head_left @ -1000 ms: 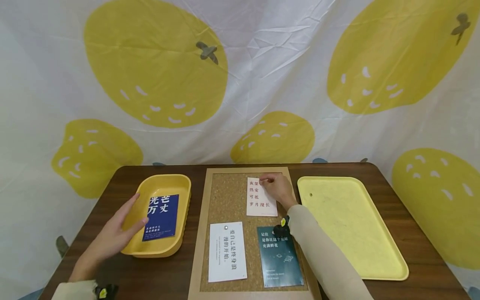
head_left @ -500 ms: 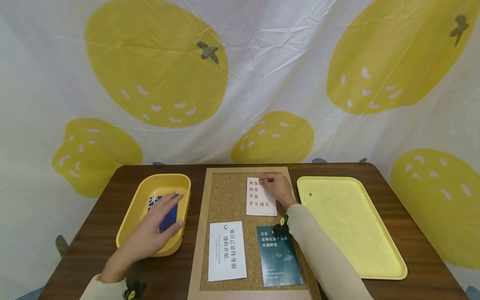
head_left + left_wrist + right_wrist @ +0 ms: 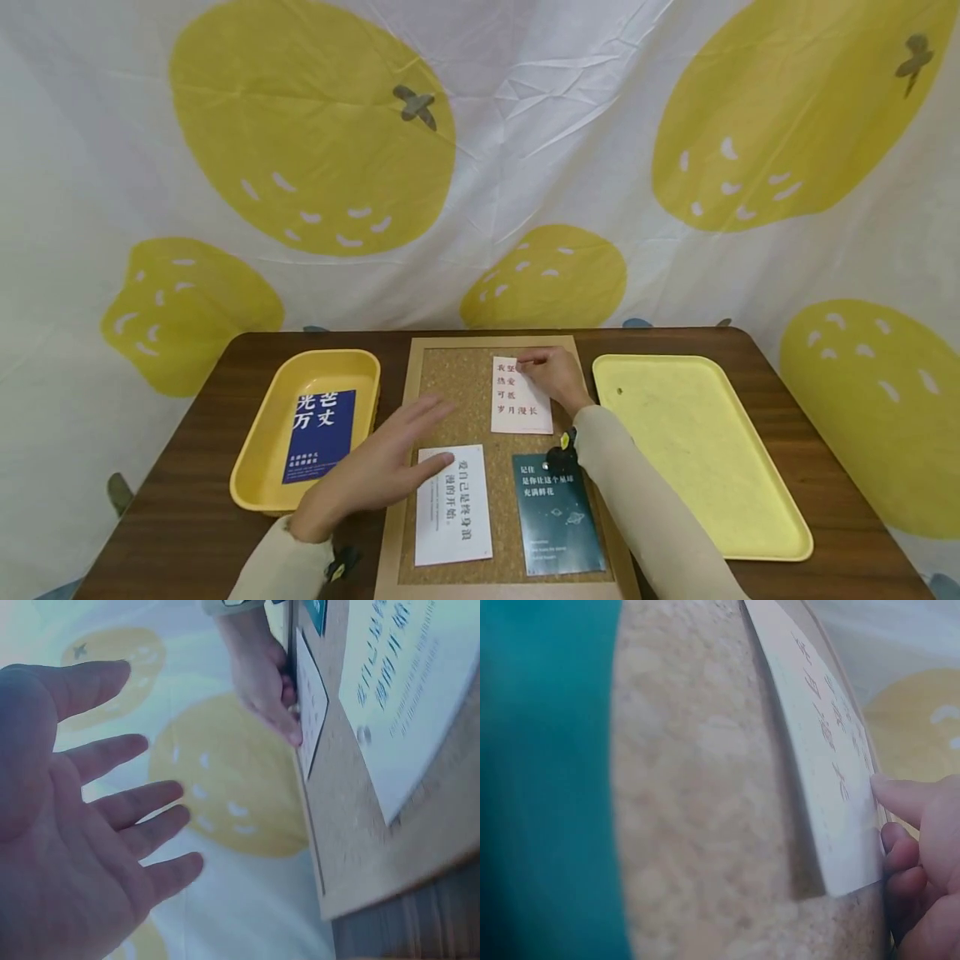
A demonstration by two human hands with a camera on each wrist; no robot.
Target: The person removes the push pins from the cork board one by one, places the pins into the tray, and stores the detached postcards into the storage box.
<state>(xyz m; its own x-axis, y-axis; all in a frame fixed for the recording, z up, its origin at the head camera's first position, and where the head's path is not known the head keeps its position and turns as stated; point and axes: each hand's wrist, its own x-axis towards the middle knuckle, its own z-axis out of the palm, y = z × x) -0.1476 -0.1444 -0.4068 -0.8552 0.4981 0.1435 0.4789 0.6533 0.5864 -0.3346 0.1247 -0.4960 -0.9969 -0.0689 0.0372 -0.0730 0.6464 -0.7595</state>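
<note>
My right hand (image 3: 558, 379) reaches the top of a white card with red writing (image 3: 519, 412) on the upper right of a cork board (image 3: 453, 408). Thumb and curled fingers pinch at the card's top edge, the thumb (image 3: 900, 799) showing in the right wrist view. There the card's lower edge stands off the cork and casts a shadow. Spread wide with nothing in it, my left hand (image 3: 378, 458) hovers over the board's left edge, overlapping a white card with dark writing (image 3: 450, 529). A teal card (image 3: 558, 529) lies on the lower right. Both lower cards bear a round tack near the top.
Left of the board, a yellow plastic basin (image 3: 258, 425) contains a dark blue card (image 3: 322, 442). A shallow pale yellow tray (image 3: 697, 467) lies to the right. Behind the wooden table (image 3: 180, 467) hangs a white cloth with yellow fruit prints (image 3: 315, 125).
My left hand has moved right, from the basin's left side across it to the board's left edge. The right hand has stayed at the top of the red-lettered card.
</note>
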